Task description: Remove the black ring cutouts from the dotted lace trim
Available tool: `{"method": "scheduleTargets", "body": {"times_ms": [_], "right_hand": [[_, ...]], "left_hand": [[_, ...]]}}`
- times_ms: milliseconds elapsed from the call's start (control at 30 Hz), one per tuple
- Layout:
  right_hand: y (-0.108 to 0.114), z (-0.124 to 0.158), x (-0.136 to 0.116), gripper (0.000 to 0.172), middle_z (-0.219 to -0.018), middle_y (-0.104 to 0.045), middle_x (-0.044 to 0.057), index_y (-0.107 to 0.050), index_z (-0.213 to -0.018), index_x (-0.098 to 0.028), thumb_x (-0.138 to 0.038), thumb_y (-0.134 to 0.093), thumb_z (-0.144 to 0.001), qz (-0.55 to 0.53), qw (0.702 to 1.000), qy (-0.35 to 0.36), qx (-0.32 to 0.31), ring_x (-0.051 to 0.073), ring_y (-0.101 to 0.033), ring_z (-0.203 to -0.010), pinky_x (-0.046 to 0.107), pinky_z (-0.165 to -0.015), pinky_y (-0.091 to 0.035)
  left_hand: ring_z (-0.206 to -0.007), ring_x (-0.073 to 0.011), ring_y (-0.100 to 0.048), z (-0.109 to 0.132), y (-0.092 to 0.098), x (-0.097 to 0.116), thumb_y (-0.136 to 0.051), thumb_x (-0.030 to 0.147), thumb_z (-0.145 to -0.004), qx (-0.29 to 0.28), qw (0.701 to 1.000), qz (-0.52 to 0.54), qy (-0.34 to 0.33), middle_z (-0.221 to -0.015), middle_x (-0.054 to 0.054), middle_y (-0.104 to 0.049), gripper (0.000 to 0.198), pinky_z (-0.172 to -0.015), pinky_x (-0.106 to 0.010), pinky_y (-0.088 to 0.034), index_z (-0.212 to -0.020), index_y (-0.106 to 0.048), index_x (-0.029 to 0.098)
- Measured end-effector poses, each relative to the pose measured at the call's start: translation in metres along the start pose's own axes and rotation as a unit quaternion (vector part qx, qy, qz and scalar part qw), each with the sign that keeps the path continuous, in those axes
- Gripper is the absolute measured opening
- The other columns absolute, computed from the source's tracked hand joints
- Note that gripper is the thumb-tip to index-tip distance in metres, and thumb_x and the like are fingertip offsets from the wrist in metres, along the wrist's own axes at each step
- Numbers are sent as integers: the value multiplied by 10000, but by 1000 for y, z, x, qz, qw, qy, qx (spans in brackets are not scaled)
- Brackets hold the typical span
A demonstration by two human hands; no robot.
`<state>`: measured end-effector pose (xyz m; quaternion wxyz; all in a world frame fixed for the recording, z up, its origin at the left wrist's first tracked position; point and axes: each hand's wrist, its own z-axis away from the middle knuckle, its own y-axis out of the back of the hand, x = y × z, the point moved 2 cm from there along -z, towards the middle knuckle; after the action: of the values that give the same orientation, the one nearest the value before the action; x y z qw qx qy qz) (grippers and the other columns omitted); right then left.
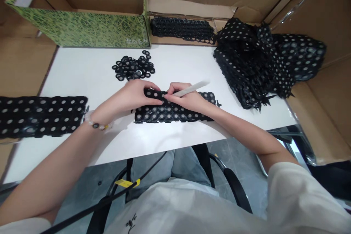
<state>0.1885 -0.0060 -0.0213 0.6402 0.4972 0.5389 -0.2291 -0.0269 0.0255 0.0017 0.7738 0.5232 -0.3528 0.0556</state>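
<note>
A black rubbery sheet [170, 114] with rows of pale round dots lies on the white table [109, 150] in front of me. My left hand [137, 95] rests at the sheet's upper left part, thumb and fingers apart, the fingertips touching it. In my right hand [186, 97] is a white pen-like tool [192, 88], gripped between thumb and fingers, its lower end at the sheet's upper rows close to my left fingertips. What exactly the tool's tip touches is hidden. Just beyond my left hand sits a pile of small black rings [133, 66].
Another dotted black sheet [41, 116] lies at the left edge. A green patterned box [90, 29] stands at the back left, with a stack of black sheets [182, 29] beside it. Crumpled dotted black sheets [246, 62] are heaped at the right. Cardboard walls surround the table.
</note>
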Motion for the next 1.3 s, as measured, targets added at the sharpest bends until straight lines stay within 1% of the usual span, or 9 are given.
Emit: {"method": "scheduleTargets", "body": {"times_ms": [67, 167, 267, 367, 433, 633, 933, 1100, 1300], "right_hand": [[0, 0, -1, 340, -699, -581, -18, -570, -776, -205, -488, -687, -923, -5, 1000, 7, -4, 139, -472, -685, 298, -656, -337], [0, 0, -2, 335, -709, -582, -19, -572, -788, -201, -483, -681, -933, -13, 999, 30, -10, 133, -462, -679, 293, -647, -323], [-2, 1, -1, 318, -714, -591, -16, -585, -797, -197, -467, -674, -938, -10, 999, 39, -15, 134, -474, -684, 290, -648, -323], [-3, 1, 1, 312, -698, -587, -19, -586, -788, -197, -461, -670, -932, 3, 999, 26, -19, 135, -464, -674, 292, -646, -312], [-3, 1, 1, 312, -689, -580, -21, -584, -783, -199, -462, -666, -930, 9, 1000, 18, -19, 135, -456, -669, 294, -645, -308], [-2, 1, -1, 353, -696, -572, -22, -564, -767, -205, -498, -672, -929, -5, 1000, -1, -4, 137, -458, -686, 297, -657, -320], [-10, 3, 2, 424, -712, -582, -12, -550, -768, -211, -584, -684, -918, -22, 1000, -10, 12, 146, -466, -700, 304, -663, -334], [-15, 3, 3, 401, -698, -551, -24, -536, -774, -215, -556, -665, -942, -23, 999, 6, 36, 135, -417, -673, 306, -649, -313], [-12, 1, 3, 438, -729, -582, -16, -554, -801, -213, -618, -653, -936, -9, 1000, 7, 10, 139, -443, -696, 303, -672, -334]], "left_hand": [[-988, -285, -716, 1, 8, 1, -789, 591, -723, 9, 999, -33, -9, -1022, -56, -820, 485, -900, -340, -461, -1042, -821, 227], [-984, -299, -717, 2, 8, 6, -781, 578, -744, 0, 995, -97, -34, -1011, -58, -820, 497, -969, -375, -418, -1088, -821, 221], [-879, -278, -703, 1, -4, 9, -745, 577, -766, -29, 993, -109, -38, -886, -50, -790, 423, -896, -369, -422, -970, -806, 212], [-785, -256, -665, -1, -13, 6, -691, 570, -788, -44, 995, -84, -28, -748, -49, -720, 364, -762, -345, -418, -747, -719, 209], [-759, -251, -645, -3, -14, 3, -688, 581, -772, -45, 997, -62, -27, -719, -47, -689, 372, -709, -341, -404, -702, -668, 215], [-736, -237, -623, -5, -11, -2, -681, 594, -778, -45, 997, -39, -52, -688, -40, -649, 395, -677, -334, -405, -668, -616, 220], [-725, -215, -623, -4, -14, -2, -736, 550, -769, -29, 998, 4, -50, -696, -26, -669, 352, -684, -305, -444, -699, -661, 214], [-723, -210, -620, -2, -12, -2, -742, 545, -761, -53, 996, 66, -27, -707, -10, -661, 333, -665, -300, -445, -748, -681, 218], [-684, -189, -570, -3, -6, -3, -754, 584, -735, -88, 992, 83, -38, -691, -2, -619, 372, -630, -296, -415, -730, -674, 221]]}}
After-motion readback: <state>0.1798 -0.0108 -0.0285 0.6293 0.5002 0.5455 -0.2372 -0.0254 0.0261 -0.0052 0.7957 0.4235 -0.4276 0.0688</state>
